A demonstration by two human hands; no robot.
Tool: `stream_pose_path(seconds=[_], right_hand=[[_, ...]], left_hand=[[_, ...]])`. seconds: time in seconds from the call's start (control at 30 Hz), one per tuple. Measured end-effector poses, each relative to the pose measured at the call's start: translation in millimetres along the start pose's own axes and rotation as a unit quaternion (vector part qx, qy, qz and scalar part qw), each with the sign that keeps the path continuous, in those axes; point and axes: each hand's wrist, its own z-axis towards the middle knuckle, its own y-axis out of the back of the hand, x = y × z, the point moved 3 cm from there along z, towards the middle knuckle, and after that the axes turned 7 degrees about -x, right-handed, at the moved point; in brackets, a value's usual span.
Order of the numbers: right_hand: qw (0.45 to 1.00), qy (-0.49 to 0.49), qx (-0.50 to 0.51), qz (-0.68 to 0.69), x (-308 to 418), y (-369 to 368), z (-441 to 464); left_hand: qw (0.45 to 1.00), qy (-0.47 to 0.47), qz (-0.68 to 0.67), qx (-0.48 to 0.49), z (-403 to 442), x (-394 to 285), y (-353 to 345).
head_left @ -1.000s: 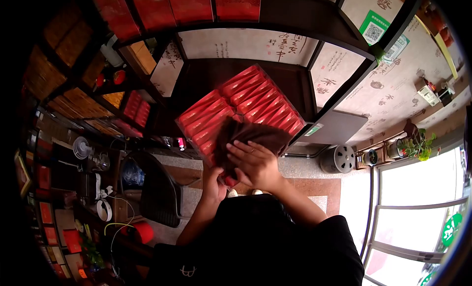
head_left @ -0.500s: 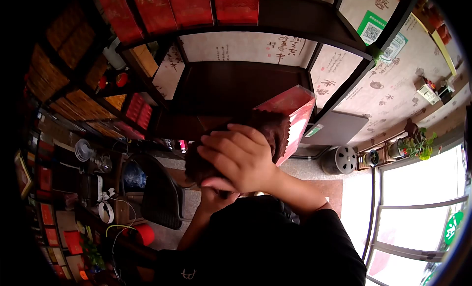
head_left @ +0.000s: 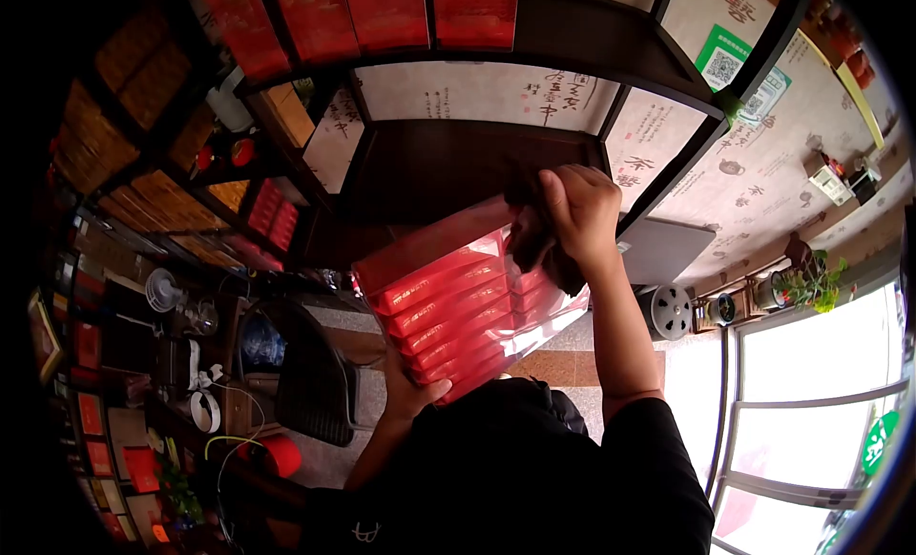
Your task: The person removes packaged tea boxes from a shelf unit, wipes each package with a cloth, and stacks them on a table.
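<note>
A clear-covered box [head_left: 448, 312] with rows of red packets inside is tilted in front of my chest. My left hand [head_left: 412, 393] grips its lower left corner, thumb on the near edge and the other fingers mostly hidden behind it. At the box's upper right corner, my right hand [head_left: 585, 211] is closed on a dark brown cloth [head_left: 536, 238]. The cloth hangs over that corner and touches the cover, hiding part of the packets.
A dark wooden shelf [head_left: 434, 168] stands just beyond the box, with red boxes [head_left: 396, 16] on the level above. A black chair [head_left: 310, 383] is at lower left. To the right are a metal canister [head_left: 668, 312], a potted plant [head_left: 811, 283] and bright windows [head_left: 811, 355].
My right hand has moved with the cloth up and right, from the box's near left part to its upper right corner. The box now shows its packet-filled face.
</note>
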Motion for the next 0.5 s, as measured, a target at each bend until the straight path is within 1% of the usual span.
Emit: stream_pose_path(seconds=[0.07,0.1,0.13,0.17,0.23,0.3,0.33,0.4,0.43,0.5], right_hand=[[0.996,-0.019,-0.036,-0.079,-20,3,-5],[0.992,0.014,-0.069,-0.109,-22,7,-3],[0.982,0.032,-0.084,-0.166,-22,11,-1],[0.978,0.045,-0.095,-0.179,-20,14,2],[0.974,0.057,-0.102,-0.192,-14,20,13],[0.956,0.006,-0.095,-0.276,-8,26,24],[0.95,-0.021,-0.099,-0.294,-3,33,31],[0.962,-0.04,-0.13,-0.238,12,45,47],[0.962,-0.041,-0.129,-0.239,23,50,52],[0.971,-0.043,-0.134,-0.194,47,56,62]], left_hand=[[1.0,0.014,-0.01,-0.007,2,-3,2],[0.999,0.043,-0.027,0.0,6,-6,2],[0.996,0.072,-0.044,0.006,9,-8,4],[0.994,0.101,-0.048,0.018,10,-4,11],[0.992,0.115,-0.048,0.015,11,-3,13],[0.99,0.133,-0.049,0.016,12,-2,13],[0.99,0.133,-0.049,0.016,10,-1,13],[0.974,0.198,-0.093,-0.052,4,5,15],[0.974,0.199,-0.093,-0.052,4,5,13],[0.967,0.218,-0.118,-0.061,5,6,8]])
